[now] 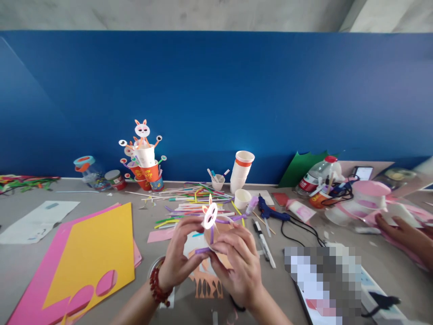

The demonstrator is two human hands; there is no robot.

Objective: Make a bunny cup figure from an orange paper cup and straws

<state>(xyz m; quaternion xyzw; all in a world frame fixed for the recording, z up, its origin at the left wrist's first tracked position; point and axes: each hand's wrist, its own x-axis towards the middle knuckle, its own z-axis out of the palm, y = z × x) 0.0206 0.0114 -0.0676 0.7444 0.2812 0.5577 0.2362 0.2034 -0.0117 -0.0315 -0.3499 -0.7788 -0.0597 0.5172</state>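
Note:
Both hands are closed around a paper cup, mostly covered by fingers, with its open top facing me. A white rabbit face cutout with orange ears stands over it, and purple strips run along and out from the cup. My left hand grips the left side, its thumb by the lower purple strip. My right hand wraps the right side, fingertips at the rim. Orange paper with cut-out shapes lies below the hands. Colourful straws are spread just beyond them.
Decorated rabbit cups are stacked at the back left; a stack of white cups stands at back centre. Yellow card lies left. A blue glue gun with its cord lies right, near a blurred tablet-like screen. Another person's hand works far right.

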